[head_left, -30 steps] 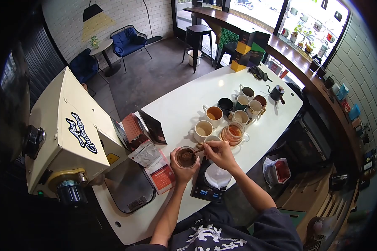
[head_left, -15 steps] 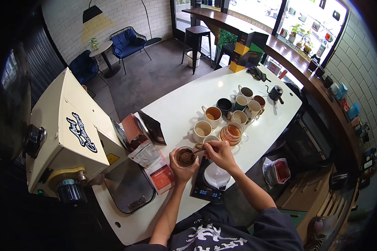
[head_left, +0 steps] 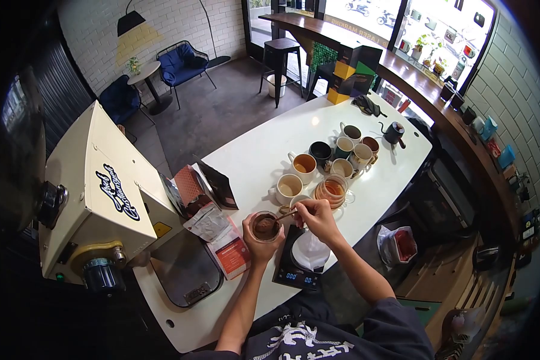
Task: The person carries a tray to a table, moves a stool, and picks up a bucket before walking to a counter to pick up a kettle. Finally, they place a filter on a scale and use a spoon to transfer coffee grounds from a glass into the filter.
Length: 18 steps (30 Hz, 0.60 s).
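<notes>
My left hand (head_left: 263, 245) is wrapped round a small cup (head_left: 253, 223) of brown powder that looks like ground coffee (head_left: 265, 225). Between the fingers of my right hand (head_left: 315, 217) is the handle of a thin spoon (head_left: 287, 215); its far end dips into the powder. Just below my right hand a white paper filter (head_left: 311, 252) sits over a black digital scale (head_left: 294, 277) with a lit blue display. Beyond my hands stand a glass server (head_left: 331, 191) with amber liquid and a pale mug (head_left: 289, 186).
Several mugs (head_left: 343, 146) cluster farther along the white counter (head_left: 246, 150), with a gooseneck kettle (head_left: 394, 133) behind them. A cream grinder (head_left: 96, 186) looms at left. Coffee bags (head_left: 227, 243) lie beside my left hand. A lined bin (head_left: 396, 246) stands right of the counter.
The powder's surface in the cup looks different, with the spoon at a slightly changed angle. My right hand has shifted slightly; both hands keep their holds.
</notes>
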Tool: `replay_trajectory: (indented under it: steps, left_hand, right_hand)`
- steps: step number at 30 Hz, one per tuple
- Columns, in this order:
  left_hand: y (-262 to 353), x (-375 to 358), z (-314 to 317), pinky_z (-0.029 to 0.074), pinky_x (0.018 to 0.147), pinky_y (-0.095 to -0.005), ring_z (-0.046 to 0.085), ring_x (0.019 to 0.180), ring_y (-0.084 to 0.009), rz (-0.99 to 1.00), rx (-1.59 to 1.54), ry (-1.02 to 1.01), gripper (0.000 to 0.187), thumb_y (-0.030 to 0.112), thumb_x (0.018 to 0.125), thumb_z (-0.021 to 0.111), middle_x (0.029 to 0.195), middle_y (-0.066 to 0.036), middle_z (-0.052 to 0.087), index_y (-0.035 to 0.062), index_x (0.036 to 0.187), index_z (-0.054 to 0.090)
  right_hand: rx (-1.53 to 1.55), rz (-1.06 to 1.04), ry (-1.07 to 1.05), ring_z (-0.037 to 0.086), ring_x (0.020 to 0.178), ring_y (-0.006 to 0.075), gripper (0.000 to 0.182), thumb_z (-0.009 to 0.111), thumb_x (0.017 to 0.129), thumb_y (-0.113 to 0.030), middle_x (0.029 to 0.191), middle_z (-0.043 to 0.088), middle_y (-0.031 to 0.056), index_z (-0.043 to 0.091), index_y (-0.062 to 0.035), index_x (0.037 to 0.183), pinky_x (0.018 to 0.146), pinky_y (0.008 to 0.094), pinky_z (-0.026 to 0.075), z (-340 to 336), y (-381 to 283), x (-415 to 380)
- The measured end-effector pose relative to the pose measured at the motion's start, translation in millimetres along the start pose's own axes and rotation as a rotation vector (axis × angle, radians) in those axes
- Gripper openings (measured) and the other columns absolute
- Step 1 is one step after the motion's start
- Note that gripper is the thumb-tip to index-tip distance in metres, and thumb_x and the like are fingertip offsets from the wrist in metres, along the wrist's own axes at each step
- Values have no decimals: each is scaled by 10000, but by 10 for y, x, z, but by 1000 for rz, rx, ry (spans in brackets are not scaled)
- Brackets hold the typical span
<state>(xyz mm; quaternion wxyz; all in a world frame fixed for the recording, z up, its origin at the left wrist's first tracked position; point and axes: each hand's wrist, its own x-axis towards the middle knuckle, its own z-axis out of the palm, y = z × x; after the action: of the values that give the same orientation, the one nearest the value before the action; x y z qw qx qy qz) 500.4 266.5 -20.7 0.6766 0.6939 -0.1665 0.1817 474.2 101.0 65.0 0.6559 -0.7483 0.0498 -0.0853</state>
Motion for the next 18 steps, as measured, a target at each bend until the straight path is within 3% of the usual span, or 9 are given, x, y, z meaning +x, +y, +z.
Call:
replay_trajectory:
  steps: [18]
  left_hand:
    - [44,6,0,509,844,-337,617,916,-209,34,12,-5,707,78,629,830,1033,-128,579,-9,1189,407]
  right_hand:
    - [182,53,3,591,563,88,224,547,960,-112,686,636,58,671,69,914,511,220,476,-41,-2,-35]
